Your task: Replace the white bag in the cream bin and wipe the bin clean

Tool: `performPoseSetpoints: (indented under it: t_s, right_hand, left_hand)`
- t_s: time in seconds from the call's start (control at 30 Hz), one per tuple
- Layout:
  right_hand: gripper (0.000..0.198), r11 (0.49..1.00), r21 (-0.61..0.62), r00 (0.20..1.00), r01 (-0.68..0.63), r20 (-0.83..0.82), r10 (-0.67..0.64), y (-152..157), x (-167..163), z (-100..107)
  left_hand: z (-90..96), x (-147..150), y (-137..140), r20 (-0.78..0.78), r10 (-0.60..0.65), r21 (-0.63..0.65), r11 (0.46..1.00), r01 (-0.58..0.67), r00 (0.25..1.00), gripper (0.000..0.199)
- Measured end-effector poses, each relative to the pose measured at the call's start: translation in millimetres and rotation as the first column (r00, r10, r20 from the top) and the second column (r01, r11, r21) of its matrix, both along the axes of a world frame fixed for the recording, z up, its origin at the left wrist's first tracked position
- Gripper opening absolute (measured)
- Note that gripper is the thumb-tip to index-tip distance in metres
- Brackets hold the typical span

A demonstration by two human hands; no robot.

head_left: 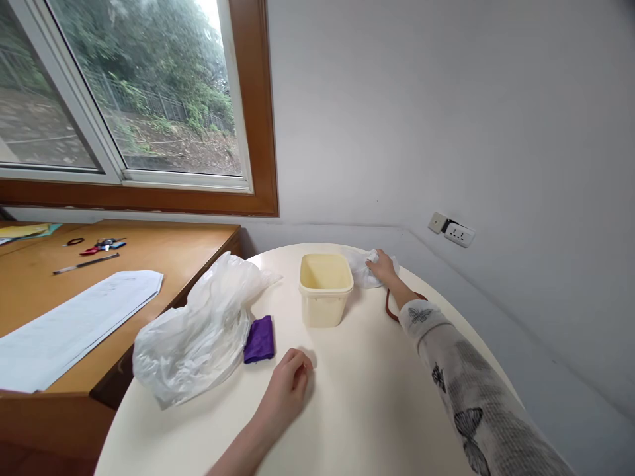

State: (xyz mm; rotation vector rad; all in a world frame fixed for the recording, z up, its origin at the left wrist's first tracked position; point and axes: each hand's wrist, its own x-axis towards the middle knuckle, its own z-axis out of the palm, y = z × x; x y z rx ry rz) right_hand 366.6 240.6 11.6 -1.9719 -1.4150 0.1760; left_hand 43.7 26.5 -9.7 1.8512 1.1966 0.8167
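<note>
Standing open near the far side of the round table [377, 403], the cream container [323, 312] shows me bare inner walls; its floor is out of sight. Just to its right, the right hand [383, 268] has its fingers bunched on a thin plastic bag [362, 272], which lies crumpled on the tabletop. Nearer the front, the left hand [292, 377] curls loosely, fingers narrow, with nothing visible in them. I'd judge this an early stage: the purple cloth [259, 340] is already neatly folded, but the white plastic bag [198, 340] against it sprawls loose, and the bunched one remains unsettled. A brown loop [387, 308] sits partly hidden behind the right wrist.
</note>
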Motion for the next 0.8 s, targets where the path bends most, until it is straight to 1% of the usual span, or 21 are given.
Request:
performPoseSetpoints:
  t_s: [0.1, 0.2, 0.3, 0.43, 0.53, 0.6, 0.67, 0.73, 0.8]
  right_hand:
    - [0.058, 1.0, -0.004, 1.0, 0.001, 0.008, -0.001, -2.8, 0.7, 7.5]
    - [0.06, 1.0, 0.007, 1.0, 0.012, 0.021, -0.012, -6.9, 2.1, 20.3]
    - [0.055, 0.999, 0.042, 0.999, 0.034, 0.034, -0.035, -10.8, 3.9, 35.1]
    - [0.044, 0.992, 0.125, 0.998, 0.033, 0.051, -0.04, -17.1, 7.6, 54.0]
    - [0.037, 0.981, 0.194, 0.997, 0.013, 0.073, -0.027, -31.4, 10.9, 61.5]
    - [0.035, 0.974, 0.225, 0.995, -0.007, 0.096, -0.015, -50.0, 12.7, 58.5]
    - [0.034, 0.973, 0.231, 0.992, -0.03, 0.126, 0.001, -76.5, 13.1, 46.8]
    - [0.033, 0.978, 0.201, 0.987, -0.057, 0.162, 0.024, -108.4, 12.0, 27.0]
    - [0.032, 0.985, 0.15, 0.978, -0.086, 0.203, 0.054, -141.3, 9.5, 2.7]
  left_hand:
    - [0.2, 0.0, -0.4, -0.007, -0.003, -0.006, 1.0, 0.003, 1.0, 0.016]
    - [0.6, -0.2, -0.6, -0.019, -0.007, -0.008, 1.0, 0.007, 1.0, 0.016]
    - [1.4, -0.3, -0.8, -0.013, -0.008, -0.003, 1.0, 0.008, 1.0, 0.015]
    - [1.0, -0.4, -0.7, 0.009, -0.013, 0.012, 1.0, 0.013, 1.0, 0.013]
    - [-1.1, -0.9, -0.2, -0.005, -0.008, 0.022, 1.0, 0.008, 1.0, 0.014]
    - [-2.8, -1.2, 0.0, -0.011, 0.004, 0.031, 1.0, -0.003, 1.0, 0.015]
    - [-4.2, -1.3, 0.0, -0.013, 0.016, 0.044, 0.999, -0.016, 1.0, 0.015]
    - [-5.2, -0.9, -0.1, -0.008, 0.023, 0.055, 0.998, -0.023, 1.0, 0.015]
    - [-5.9, -0.2, -0.2, -0.003, 0.026, 0.064, 0.998, -0.026, 1.0, 0.015]
